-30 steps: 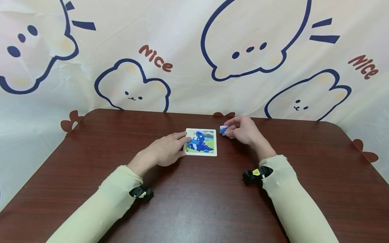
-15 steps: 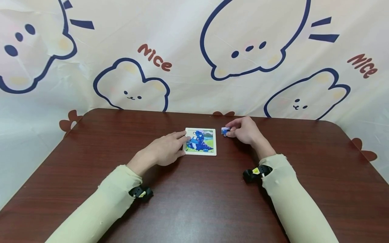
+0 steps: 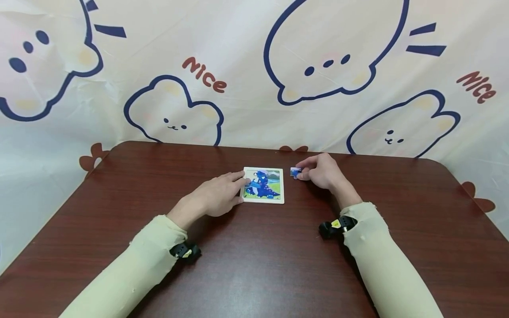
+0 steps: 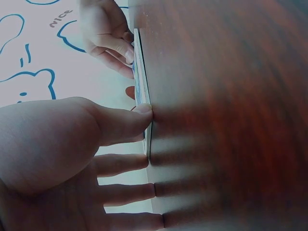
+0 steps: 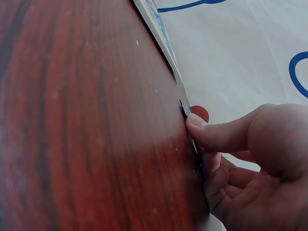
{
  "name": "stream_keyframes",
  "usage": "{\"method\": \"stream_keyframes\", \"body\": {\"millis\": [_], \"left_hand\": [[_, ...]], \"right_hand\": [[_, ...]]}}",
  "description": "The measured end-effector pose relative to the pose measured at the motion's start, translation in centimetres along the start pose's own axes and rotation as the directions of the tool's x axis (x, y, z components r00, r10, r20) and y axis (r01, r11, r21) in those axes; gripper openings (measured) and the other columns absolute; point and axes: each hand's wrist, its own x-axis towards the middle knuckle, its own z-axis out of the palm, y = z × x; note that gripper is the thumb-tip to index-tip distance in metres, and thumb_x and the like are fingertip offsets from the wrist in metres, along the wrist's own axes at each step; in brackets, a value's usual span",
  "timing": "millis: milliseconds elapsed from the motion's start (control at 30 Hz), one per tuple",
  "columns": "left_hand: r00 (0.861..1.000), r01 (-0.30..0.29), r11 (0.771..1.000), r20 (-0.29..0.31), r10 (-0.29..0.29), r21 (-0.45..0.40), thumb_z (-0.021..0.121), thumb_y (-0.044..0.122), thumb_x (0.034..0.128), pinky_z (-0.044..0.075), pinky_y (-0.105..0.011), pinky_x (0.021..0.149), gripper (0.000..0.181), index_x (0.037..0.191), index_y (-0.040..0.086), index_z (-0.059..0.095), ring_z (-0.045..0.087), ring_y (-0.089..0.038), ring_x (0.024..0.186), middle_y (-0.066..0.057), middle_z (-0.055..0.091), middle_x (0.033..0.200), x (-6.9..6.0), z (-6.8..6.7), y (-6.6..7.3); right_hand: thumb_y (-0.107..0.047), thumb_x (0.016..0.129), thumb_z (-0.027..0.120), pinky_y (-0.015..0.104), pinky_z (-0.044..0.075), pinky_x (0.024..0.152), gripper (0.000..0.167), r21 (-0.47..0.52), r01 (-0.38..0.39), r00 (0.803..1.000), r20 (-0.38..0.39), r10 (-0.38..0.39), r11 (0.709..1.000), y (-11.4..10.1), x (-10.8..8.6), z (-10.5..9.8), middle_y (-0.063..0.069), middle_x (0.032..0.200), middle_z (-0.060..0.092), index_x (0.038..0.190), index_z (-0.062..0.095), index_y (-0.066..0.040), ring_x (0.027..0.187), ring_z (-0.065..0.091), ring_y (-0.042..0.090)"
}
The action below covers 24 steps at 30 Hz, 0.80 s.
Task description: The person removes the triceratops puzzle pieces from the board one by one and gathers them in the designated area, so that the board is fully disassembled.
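A white-framed puzzle board [image 3: 263, 201] with a blue dinosaur picture lies flat near the back middle of the table. The left hand [image 3: 214, 195] touches its left edge, fingers spread and fairly straight; in the left wrist view the thumb of the left hand [image 4: 53, 149] rests at the board's edge. Just right of the board, the right hand [image 3: 323, 172] holds a small blue-and-white puzzle piece [image 3: 294, 172] between thumb and fingers. The right wrist view shows the thumb of the right hand [image 5: 260, 159] on the piece [image 5: 185, 106], low at the table surface. Its other fingers are curled.
The brown table [image 3: 254, 265] spreads around both forearms. Behind it hangs a pale cloth [image 3: 246, 119] printed with cartoon animals and "Nice" lettering. Dark devices are strapped at both wrists, the left one [image 3: 187, 252] and the right one [image 3: 332, 229] close above the table.
Compared with a second ago, the right hand and its piece have shifted slightly right, a little farther from the board. The left hand has stayed on the board's edge.
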Motion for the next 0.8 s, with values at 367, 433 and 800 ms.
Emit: {"method": "stream_keyframes", "body": {"millis": [367,433,800], "left_hand": [[1.0,0.002,1.0,-0.007,-0.002,0.008,0.063,0.026,0.1071,0.036,-0.058,0.127,0.061,0.163,0.011,0.043,0.035,-0.041,0.16,-0.018,0.032,0.174,0.0,0.07,0.02],[1.0,0.0,1.0,-0.01,0.0,0.011,0.063,0.025,0.1071,0.036,-0.059,0.126,0.061,0.163,0.01,0.043,0.036,-0.041,0.159,-0.019,0.033,0.173,0.0,0.09,0.02],[1.0,0.023,1.0,0.001,-0.023,0.001,0.064,0.027,0.1066,0.035,-0.058,0.127,0.063,0.163,0.012,0.042,0.034,-0.04,0.16,-0.017,0.032,0.174,-0.26,-0.05,0.04]], "right_hand": [[-0.014,0.099,0.075,0.04,0.044,0.095,0.033,-0.003,-0.001,1.0,0.014,0.001,1.0,0.09,-0.01,-0.17,0.018,0.135,0.064,0.132,0.075,-0.012,0.121,0.051,0.032],[-0.015,0.099,0.075,0.04,0.045,0.095,0.034,0.002,-0.004,1.0,0.021,0.004,1.0,0.13,0.01,-0.2,0.018,0.136,0.063,0.133,0.075,-0.013,0.122,0.051,0.033],[-0.017,0.098,0.076,0.039,0.045,0.094,0.035,0.003,0.001,0.999,0.045,-0.001,1.0,0.02,0.18,-0.2,0.016,0.13,0.064,0.134,0.075,-0.015,0.12,0.051,0.031]]}}
